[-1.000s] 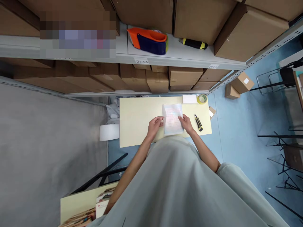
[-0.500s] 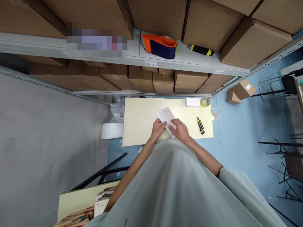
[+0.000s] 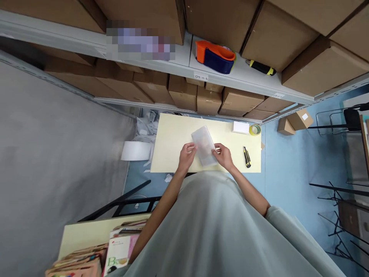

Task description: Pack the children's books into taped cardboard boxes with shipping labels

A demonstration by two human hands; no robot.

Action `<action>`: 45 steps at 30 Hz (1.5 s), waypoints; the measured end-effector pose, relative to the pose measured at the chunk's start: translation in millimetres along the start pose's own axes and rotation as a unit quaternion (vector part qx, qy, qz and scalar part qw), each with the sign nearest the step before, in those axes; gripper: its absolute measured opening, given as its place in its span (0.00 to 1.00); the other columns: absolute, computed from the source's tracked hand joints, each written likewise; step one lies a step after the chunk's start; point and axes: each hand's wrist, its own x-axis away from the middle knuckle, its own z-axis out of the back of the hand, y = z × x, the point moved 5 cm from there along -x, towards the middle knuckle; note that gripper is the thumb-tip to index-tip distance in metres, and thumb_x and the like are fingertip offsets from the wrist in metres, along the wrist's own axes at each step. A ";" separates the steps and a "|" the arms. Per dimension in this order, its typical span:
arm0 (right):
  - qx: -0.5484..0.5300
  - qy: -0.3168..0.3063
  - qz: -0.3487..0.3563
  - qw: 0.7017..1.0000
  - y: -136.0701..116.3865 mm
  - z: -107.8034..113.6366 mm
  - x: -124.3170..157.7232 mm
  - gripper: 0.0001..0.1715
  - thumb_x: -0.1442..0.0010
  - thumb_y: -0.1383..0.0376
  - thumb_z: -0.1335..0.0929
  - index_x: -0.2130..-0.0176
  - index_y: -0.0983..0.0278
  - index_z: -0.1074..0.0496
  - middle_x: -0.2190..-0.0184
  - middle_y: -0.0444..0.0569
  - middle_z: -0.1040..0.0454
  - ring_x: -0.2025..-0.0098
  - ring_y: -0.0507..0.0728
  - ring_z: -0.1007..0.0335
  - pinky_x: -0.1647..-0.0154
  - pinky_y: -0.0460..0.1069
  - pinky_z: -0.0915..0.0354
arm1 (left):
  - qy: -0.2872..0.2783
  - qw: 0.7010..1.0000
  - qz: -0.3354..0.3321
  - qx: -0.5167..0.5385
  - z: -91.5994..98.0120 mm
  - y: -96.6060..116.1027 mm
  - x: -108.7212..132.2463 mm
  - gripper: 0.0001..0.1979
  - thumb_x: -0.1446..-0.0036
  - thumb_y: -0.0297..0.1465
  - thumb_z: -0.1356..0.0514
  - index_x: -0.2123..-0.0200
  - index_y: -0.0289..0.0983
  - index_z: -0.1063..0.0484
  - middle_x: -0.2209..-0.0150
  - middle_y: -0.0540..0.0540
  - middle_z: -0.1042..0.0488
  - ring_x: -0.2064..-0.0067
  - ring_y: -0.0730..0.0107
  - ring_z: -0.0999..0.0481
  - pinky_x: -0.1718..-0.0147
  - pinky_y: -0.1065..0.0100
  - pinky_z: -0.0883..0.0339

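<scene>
A flat, whitish, translucent rectangular packet [image 3: 204,144], perhaps a plastic sleeve, is between my hands over the pale yellow tabletop [image 3: 173,130]. My right hand [image 3: 224,156] pinches its right edge between thumb and fingers. At the left edge, my left hand [image 3: 187,156] has its thumb and fingertips closed together on the packet's side. Whatever may be inside the packet is too blurred to make out. To the right of my right hand lies a yellow and black utility knife [image 3: 247,157].
A white box [image 3: 241,127] and a roll of tape [image 3: 255,130] sit at the table's back right corner. A shelf [image 3: 184,69] with cardboard boxes, an orange and blue tape dispenser [image 3: 215,57] and another cutter [image 3: 261,67] overhangs the far side. Books [image 3: 119,250] are stacked lower left.
The packet has turned to show a wider, flatter face. My hands have moved apart to its opposite edges, the left one shifting left. The camera view has tilted slightly.
</scene>
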 end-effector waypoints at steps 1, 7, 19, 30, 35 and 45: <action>-0.048 -0.006 -0.010 0.999 2.3 -2.7 -0.5 0.13 0.38 0.57 0.29 0.55 0.60 0.25 0.57 0.45 0.20 0.67 0.53 0.23 0.63 0.48 0.29 | 0.010 1.000 0.013 -0.002 9.9 -6.6 -1.8 0.26 0.49 0.48 0.26 0.53 0.40 0.24 0.47 0.39 0.19 0.46 0.54 0.18 0.44 0.51 0.22; -0.213 -0.067 -0.062 0.973 7.4 -50.1 -6.0 0.25 0.45 0.48 0.24 0.55 0.61 0.26 0.58 0.47 0.21 0.69 0.52 0.26 0.70 0.46 0.32 | 0.000 0.998 0.061 0.034 62.4 -34.8 -4.4 0.28 0.55 0.46 0.25 0.53 0.40 0.21 0.48 0.39 0.18 0.49 0.54 0.18 0.48 0.51 0.21; -0.233 -0.063 -0.128 0.962 18.1 -205.9 -105.1 0.19 0.46 0.55 0.24 0.58 0.60 0.27 0.64 0.44 0.23 0.67 0.53 0.28 0.67 0.47 0.31 | 0.125 0.992 0.028 0.008 184.0 -35.2 -106.0 0.26 0.58 0.30 0.32 0.51 0.36 0.22 0.47 0.38 0.17 0.51 0.56 0.16 0.44 0.52 0.23; -0.078 0.038 -0.198 0.976 28.1 -265.8 -171.6 0.06 0.43 0.64 0.29 0.63 0.58 0.30 0.70 0.40 0.28 0.65 0.55 0.28 0.56 0.50 0.28 | 0.040 0.994 0.004 -0.106 195.8 -58.6 -191.4 0.24 0.50 0.27 0.35 0.47 0.37 0.21 0.40 0.37 0.20 0.38 0.49 0.22 0.37 0.50 0.27; -0.010 0.050 -0.209 0.976 33.3 -263.4 -168.1 0.10 0.42 0.64 0.28 0.58 0.57 0.28 0.68 0.41 0.24 0.61 0.57 0.25 0.49 0.53 0.28 | 0.017 0.980 -0.053 -0.193 188.6 -69.5 -194.0 0.21 0.43 0.30 0.35 0.45 0.37 0.20 0.32 0.35 0.27 0.28 0.45 0.31 0.31 0.47 0.33; -0.024 0.021 -0.131 0.991 23.7 -223.9 -137.6 0.11 0.40 0.62 0.28 0.55 0.58 0.24 0.52 0.49 0.18 0.58 0.56 0.23 0.42 0.55 0.28 | 0.054 0.988 -0.052 -0.132 210.0 -63.2 -127.5 0.23 0.45 0.41 0.30 0.46 0.41 0.21 0.32 0.35 0.27 0.27 0.44 0.33 0.30 0.46 0.36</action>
